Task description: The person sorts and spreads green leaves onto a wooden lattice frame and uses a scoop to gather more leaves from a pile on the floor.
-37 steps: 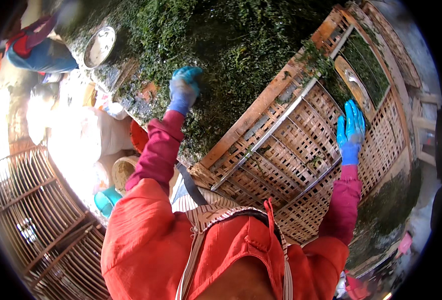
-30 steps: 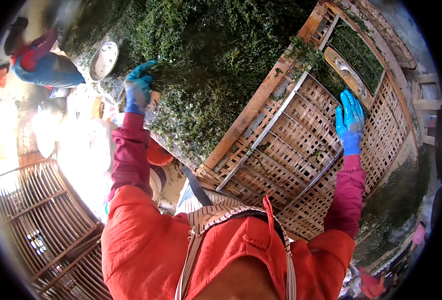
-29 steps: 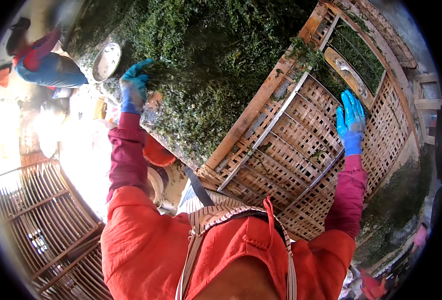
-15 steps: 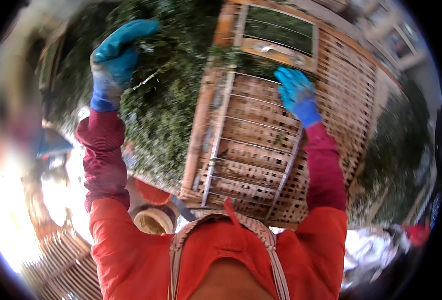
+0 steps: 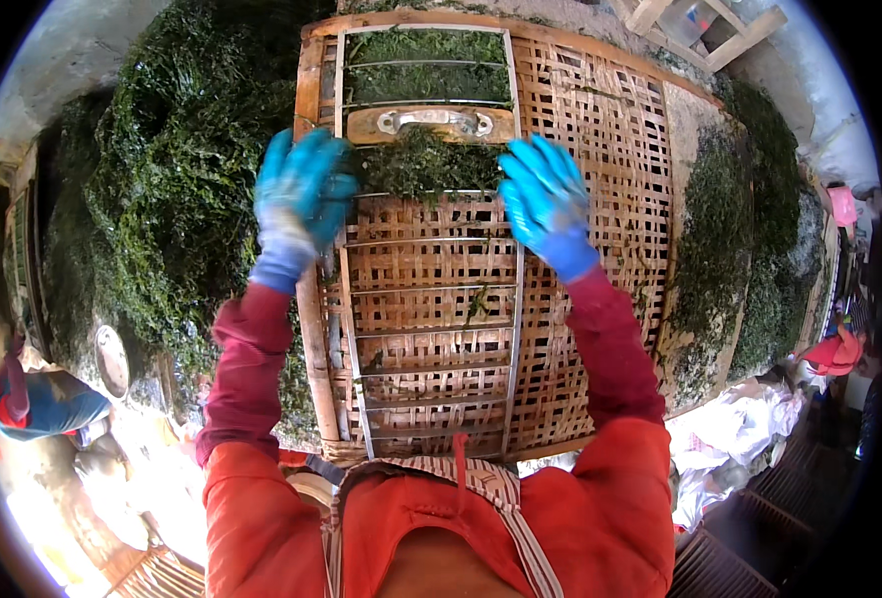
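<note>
A ladder-like metal frame [image 5: 514,299] with several crossbars lies on a woven bamboo mat [image 5: 600,299]. Across it, toward the far end, rests a wooden bar [image 5: 431,122] with a metal handle. Just below the bar, one compartment holds a loose clump of wet green weed [image 5: 421,164], like seaweed. My left hand [image 5: 303,194], in a blue glove, is over the frame's left rail beside the clump, fingers apart. At the right rail, my gloved right hand [image 5: 545,199] has its fingers stretched out. I see nothing held in either hand.
To the left rises a large heap of the same green weed [image 5: 181,199]. More weed [image 5: 720,219] lies right of the mat. White sacks [image 5: 740,429] sit at the lower right. A person in blue [image 5: 57,404] is at the left, another in red [image 5: 833,352] at the right.
My left hand has come from over the heap to the frame's left rail. My right hand stays near the right rail. The view has swung, and more weed shows below the wooden bar.
</note>
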Tool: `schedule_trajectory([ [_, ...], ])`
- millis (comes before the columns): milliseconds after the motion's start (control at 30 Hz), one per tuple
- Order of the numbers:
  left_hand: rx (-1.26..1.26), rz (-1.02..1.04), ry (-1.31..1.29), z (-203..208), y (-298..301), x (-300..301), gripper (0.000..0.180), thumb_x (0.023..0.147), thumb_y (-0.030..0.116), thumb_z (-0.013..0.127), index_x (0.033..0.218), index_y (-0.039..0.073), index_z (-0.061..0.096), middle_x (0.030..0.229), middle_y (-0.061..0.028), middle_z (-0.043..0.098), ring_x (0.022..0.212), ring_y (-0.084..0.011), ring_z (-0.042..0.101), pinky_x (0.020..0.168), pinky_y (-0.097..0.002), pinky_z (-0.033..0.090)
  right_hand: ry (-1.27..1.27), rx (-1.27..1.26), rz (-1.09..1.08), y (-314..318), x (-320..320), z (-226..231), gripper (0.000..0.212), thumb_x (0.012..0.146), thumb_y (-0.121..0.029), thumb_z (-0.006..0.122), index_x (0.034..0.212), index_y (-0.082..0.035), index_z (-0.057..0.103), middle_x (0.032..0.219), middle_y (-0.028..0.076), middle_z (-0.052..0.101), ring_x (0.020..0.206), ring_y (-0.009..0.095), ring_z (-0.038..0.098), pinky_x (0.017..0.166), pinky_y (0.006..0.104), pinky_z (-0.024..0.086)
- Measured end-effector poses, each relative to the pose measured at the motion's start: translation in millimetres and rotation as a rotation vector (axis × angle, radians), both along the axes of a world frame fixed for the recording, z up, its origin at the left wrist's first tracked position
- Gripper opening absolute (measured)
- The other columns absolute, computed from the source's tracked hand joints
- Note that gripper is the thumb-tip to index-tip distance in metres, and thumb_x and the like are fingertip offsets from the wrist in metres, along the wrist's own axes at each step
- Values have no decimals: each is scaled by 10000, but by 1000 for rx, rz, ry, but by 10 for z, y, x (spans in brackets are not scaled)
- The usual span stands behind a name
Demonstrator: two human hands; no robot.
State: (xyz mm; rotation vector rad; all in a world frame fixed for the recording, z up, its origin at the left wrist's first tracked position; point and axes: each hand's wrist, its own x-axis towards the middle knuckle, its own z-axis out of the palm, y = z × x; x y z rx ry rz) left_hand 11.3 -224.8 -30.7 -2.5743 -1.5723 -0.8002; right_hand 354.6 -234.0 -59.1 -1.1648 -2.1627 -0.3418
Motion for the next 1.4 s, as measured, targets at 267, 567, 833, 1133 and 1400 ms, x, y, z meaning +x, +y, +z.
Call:
schedule_trajectory([
  [267,-377,4,502,-6,11,-69,454,990,488,510,1387,297,618,1572,65,456,1558,-262,182,1262,-533,-32,-409,-291,85,242,-137,-76,331,967,-340,589,1233,-193,722,1408,-12,619,1480,237,364,1284,496,119],
  [567,-28,-14,389,-236,-62,-13,534,1004,502,467,1457,234,553,1553,28,478,1535,-302,244,1247,-590,-16,-441,-175,251,323,-277,-195,391,949,-207,609,1328,-120,639,1516,67,516,1325,275,551,1151,427,410],
  [833,-478,-244,-225,-29,100,-423,595,909,262,702,1459,114,533,1553,-96,464,1494,-305,336,1236,-458,260,-202,-360,228,260,-653,-103,389,937,-234,626,1302,-105,666,1405,67,615,1312,282,554,1171,417,370],
  [1133,-446,177,449,72,264,-182,966,752,163,721,1600,97,264,1684,-113,194,1556,-351,143,1267,-472,120,136,-323,290,316,-1691,-188,274,915,-232,673,1145,-92,726,1286,105,676,1172,315,639,1038,431,494],
  [1400,-475,83,273,170,506,1126,96,856,130,722,932,121,779,885,-124,733,812,-218,731,690,-402,618,-336,-575,49,254,-1721,-479,370,987,-309,565,1309,-138,625,1328,79,627,1199,268,588,1142,410,383],
])
